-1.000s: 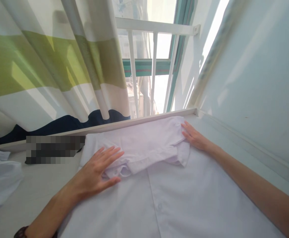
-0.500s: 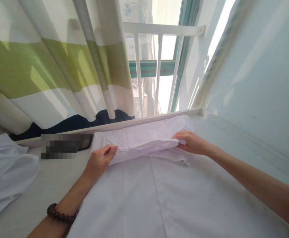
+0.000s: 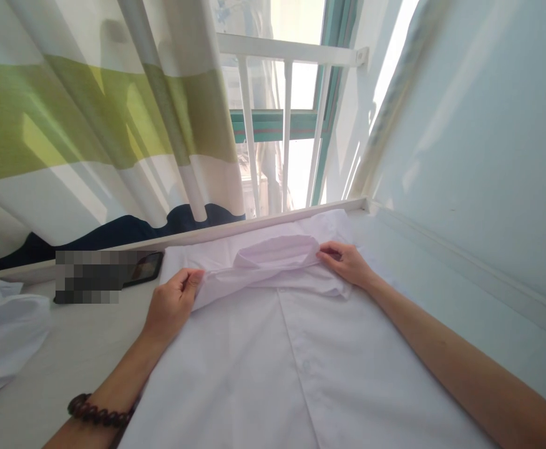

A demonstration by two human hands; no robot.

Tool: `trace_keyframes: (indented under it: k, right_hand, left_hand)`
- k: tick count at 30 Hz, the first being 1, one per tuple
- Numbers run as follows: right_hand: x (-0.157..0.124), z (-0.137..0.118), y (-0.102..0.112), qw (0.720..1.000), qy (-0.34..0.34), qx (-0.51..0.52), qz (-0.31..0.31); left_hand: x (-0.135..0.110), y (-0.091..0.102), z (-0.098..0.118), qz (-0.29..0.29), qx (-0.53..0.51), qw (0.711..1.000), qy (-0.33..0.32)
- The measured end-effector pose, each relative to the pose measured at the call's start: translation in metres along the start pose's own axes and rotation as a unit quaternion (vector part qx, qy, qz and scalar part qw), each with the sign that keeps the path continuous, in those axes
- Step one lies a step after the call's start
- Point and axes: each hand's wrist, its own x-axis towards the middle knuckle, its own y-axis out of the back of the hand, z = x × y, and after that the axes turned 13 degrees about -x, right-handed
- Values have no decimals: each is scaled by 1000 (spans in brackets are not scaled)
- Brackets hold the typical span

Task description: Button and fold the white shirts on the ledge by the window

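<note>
Left grip: my left hand (image 3: 172, 305) is closed in a pinch, thumb over curled fingers, on the left end of the folded-over top of the white shirt (image 3: 273, 368).
Right grip: my right hand (image 3: 345, 262) is closed likewise on the right end of the same fold, fingertips tucked under the cloth.
Fold: the doubled band between my two hands is lifted slightly off the layer below and sags open in the middle.
Shirt position: it lies flat, button placket running down the centre towards me, its top end touching the white ledge (image 3: 207, 234).
Wrist: a dark bead bracelet (image 3: 97, 411) sits on my left forearm.
Left margin: bare bed surface (image 3: 67, 355), open as far as a second white garment (image 3: 1, 337) at the frame edge.
Far-left edge: a dark phone (image 3: 146, 267) lies against the ledge, near my left hand but apart from it.
Right margin: a narrow strip, then the wall (image 3: 478, 156).
Far boundary: striped curtain (image 3: 90, 137) and window bars (image 3: 284, 125) behind the ledge.
Writing: the patch beside the phone is blurred; I cannot read it.
</note>
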Motion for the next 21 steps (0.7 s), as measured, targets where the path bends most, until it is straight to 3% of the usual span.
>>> trace_keyframes:
  k: [4, 10, 16, 19, 21]
  right_hand:
    - [-2, 6, 5, 999, 27, 32, 12]
    - [-29, 3, 27, 980, 165, -89, -71]
    - [-31, -5, 28, 961, 213, -128, -122]
    - [-29, -7, 23, 964, 209, -126, -106]
    - [-30, -8, 22, 965, 207, -128, -99]
  left_hand:
    - [1, 0, 0, -11, 5, 1000, 6]
    - [3, 1, -1, -28, 1, 999, 23]
    - [0, -1, -2, -35, -17, 999, 27]
    - [-4, 1, -5, -86, -38, 996, -2]
    - [-9, 5, -6, -145, -64, 985, -71]
